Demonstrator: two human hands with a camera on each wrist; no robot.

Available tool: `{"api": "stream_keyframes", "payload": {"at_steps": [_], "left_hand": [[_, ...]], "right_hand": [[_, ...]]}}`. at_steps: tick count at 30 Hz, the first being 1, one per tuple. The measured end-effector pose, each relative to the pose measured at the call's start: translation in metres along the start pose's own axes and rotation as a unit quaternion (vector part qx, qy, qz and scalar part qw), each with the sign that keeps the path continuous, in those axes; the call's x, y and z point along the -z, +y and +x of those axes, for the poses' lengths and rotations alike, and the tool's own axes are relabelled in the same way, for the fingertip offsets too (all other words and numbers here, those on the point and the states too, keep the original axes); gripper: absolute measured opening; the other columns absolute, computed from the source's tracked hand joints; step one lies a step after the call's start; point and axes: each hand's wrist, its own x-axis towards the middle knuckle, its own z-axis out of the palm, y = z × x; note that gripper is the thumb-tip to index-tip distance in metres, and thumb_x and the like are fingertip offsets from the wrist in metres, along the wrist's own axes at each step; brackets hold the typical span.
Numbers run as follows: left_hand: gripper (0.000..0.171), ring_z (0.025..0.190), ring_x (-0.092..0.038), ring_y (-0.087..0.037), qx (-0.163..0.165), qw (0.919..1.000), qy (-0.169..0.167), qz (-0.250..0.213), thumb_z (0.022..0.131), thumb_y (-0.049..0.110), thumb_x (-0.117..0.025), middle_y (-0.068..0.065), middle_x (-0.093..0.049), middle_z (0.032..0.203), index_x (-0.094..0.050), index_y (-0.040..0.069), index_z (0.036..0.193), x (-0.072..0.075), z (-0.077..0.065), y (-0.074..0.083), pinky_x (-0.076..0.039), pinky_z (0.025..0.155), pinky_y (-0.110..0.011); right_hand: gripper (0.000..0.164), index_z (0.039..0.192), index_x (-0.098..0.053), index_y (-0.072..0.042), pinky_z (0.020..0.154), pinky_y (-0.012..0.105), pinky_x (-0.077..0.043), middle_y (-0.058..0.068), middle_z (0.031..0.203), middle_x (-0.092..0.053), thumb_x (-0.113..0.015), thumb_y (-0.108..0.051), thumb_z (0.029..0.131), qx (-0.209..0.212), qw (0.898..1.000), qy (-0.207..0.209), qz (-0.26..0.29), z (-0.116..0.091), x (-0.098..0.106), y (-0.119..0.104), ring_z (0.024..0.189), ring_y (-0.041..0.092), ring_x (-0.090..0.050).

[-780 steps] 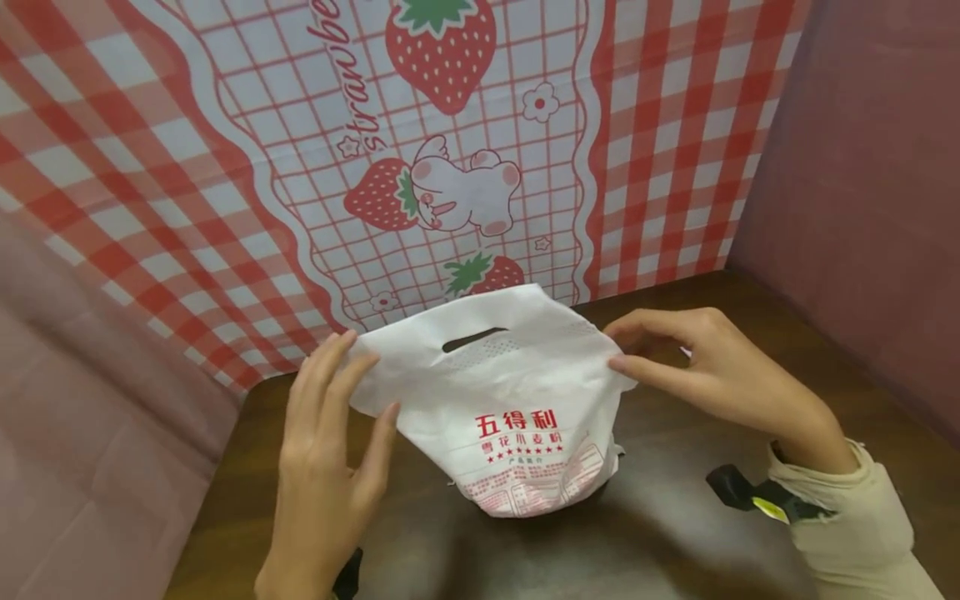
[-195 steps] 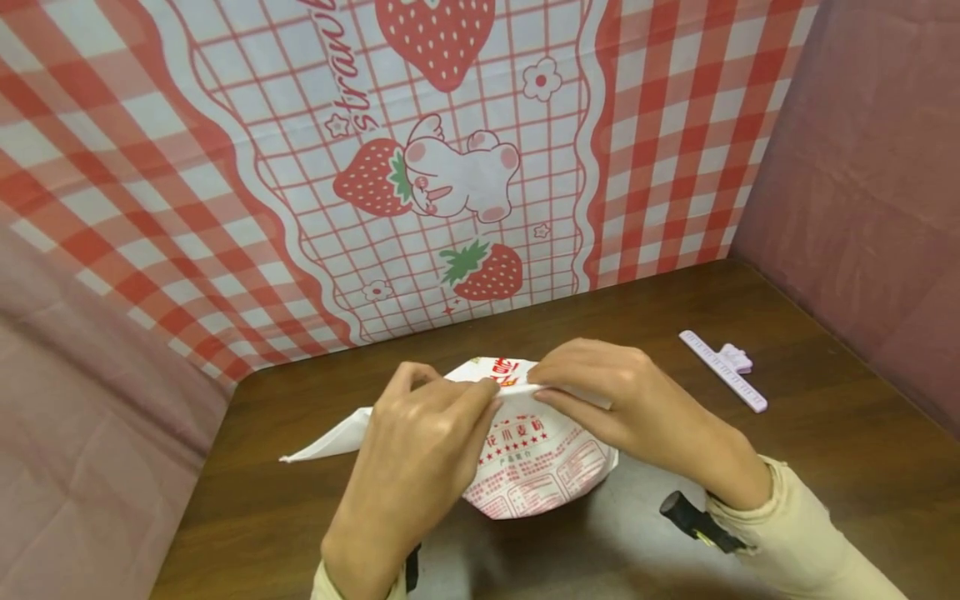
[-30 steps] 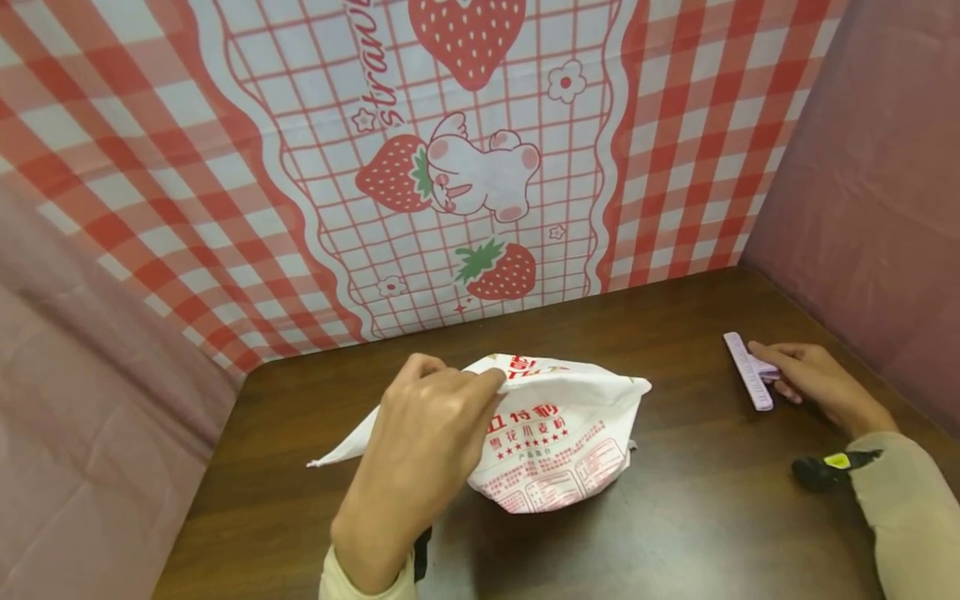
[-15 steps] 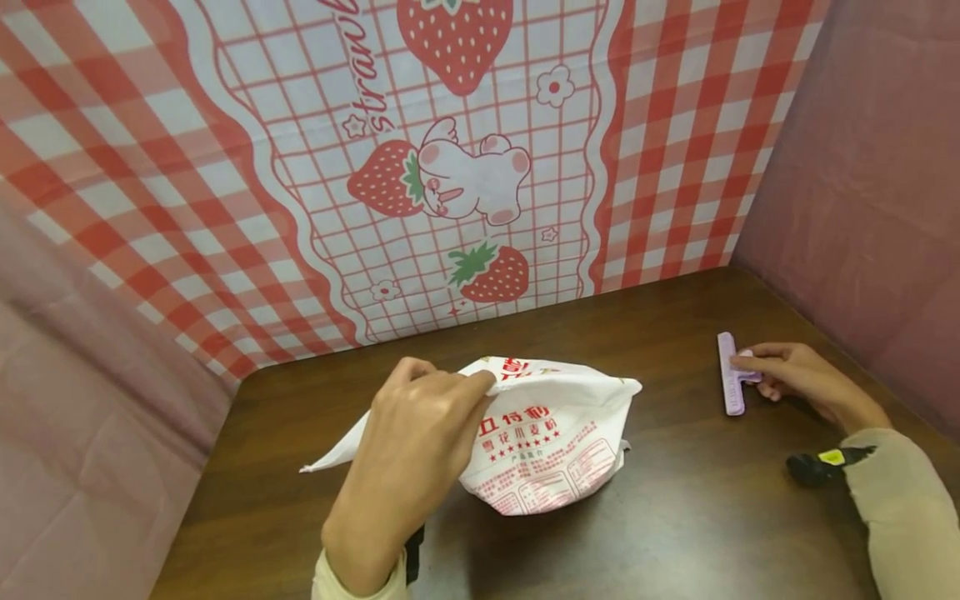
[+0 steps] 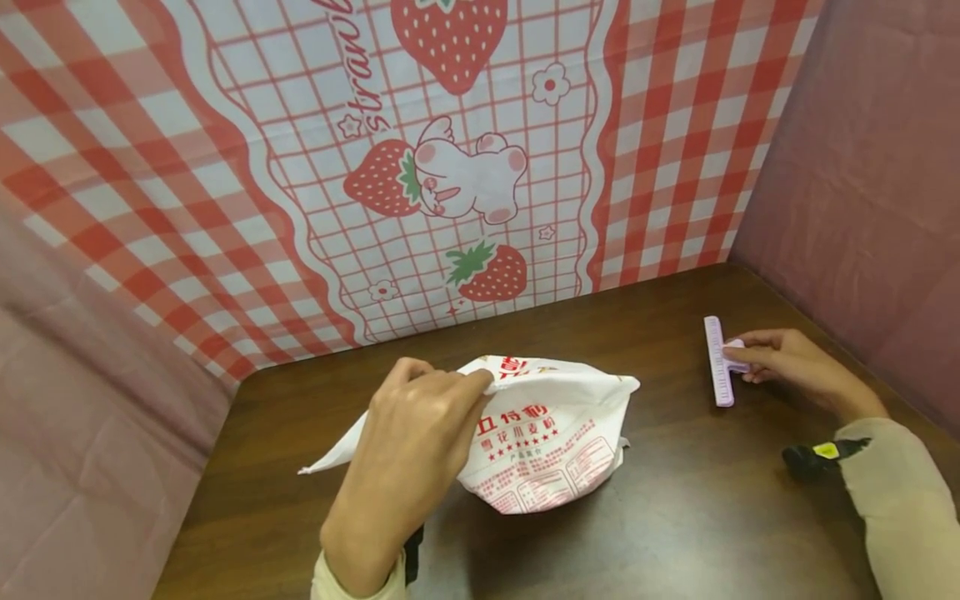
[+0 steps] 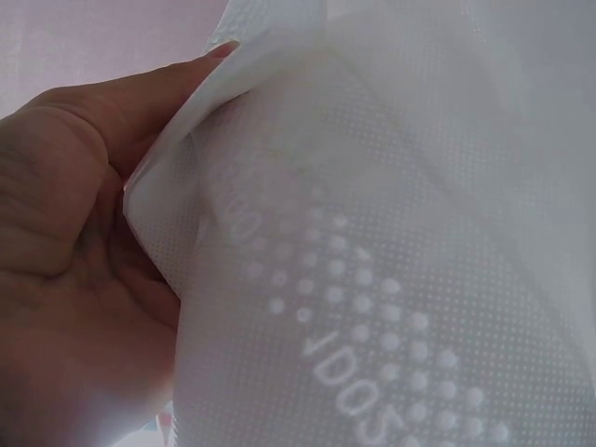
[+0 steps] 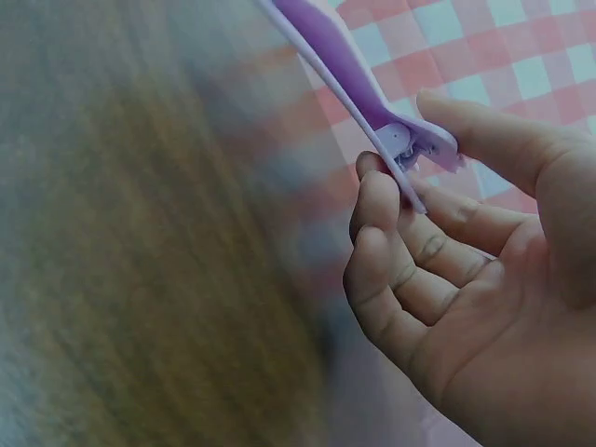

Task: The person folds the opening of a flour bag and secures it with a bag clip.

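Note:
A white flour bag [image 5: 525, 450] with red print stands on the table, its top folded over. My left hand [image 5: 408, 450] pinches that folded top edge, and a white flap sticks out to the left behind the hand. In the left wrist view the left hand [image 6: 84, 242] has its thumb on the bag's embossed white fabric [image 6: 391, 233]. At the right, my right hand [image 5: 795, 367] holds a lilac bag clip [image 5: 717, 362] by its handle, above the table. The right wrist view shows the clip [image 7: 354, 84] between the thumb and fingers of the right hand [image 7: 466, 289].
The brown wooden table [image 5: 675, 517] lies under the bag. Behind it rises a red-and-white checked cloth [image 5: 675, 150] with strawberry prints. Pink cloth walls [image 5: 870, 167] bound the left and right sides.
Over the last second the right hand has brought the clip slightly left. Some seconds ago the clip lay on the table and both hands gripped the bag's top; the left hand still holds there.

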Motion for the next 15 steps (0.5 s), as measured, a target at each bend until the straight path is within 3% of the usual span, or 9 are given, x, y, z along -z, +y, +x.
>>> {"api": "stream_keyframes", "payload": {"at_steps": [5, 15], "left_hand": [[0.008, 0.058, -0.057, -0.007, 0.002, 1.0000, -0.002, 0.000, 0.090, 0.008, -0.071, 0.008, -0.060, 0.064, -0.065, 0.011, 0.085, 0.001, 0.001, 0.000, -0.046, 0.077, -0.033], [0.007, 0.059, -0.059, -0.006, 0.008, 0.9999, -0.007, -0.007, 0.091, 0.009, -0.071, 0.008, -0.063, 0.066, -0.066, 0.011, 0.086, 0.001, 0.000, 0.001, -0.046, 0.077, -0.032]], "right_hand": [[0.050, 0.129, -0.051, 0.017, 0.066, 0.028, -0.056, 0.008, 0.090, -0.070, -0.061, -0.022, 0.099, 0.022, 0.997, -0.001, -0.077, -0.001, 0.005, -0.014, 0.073, 0.016, -0.066], [0.048, 0.123, -0.059, 0.010, 0.062, 0.031, -0.055, 0.010, 0.083, -0.071, -0.070, -0.027, 0.094, 0.043, 0.990, 0.032, -0.131, -0.008, 0.002, -0.043, 0.068, 0.018, -0.066]]}}
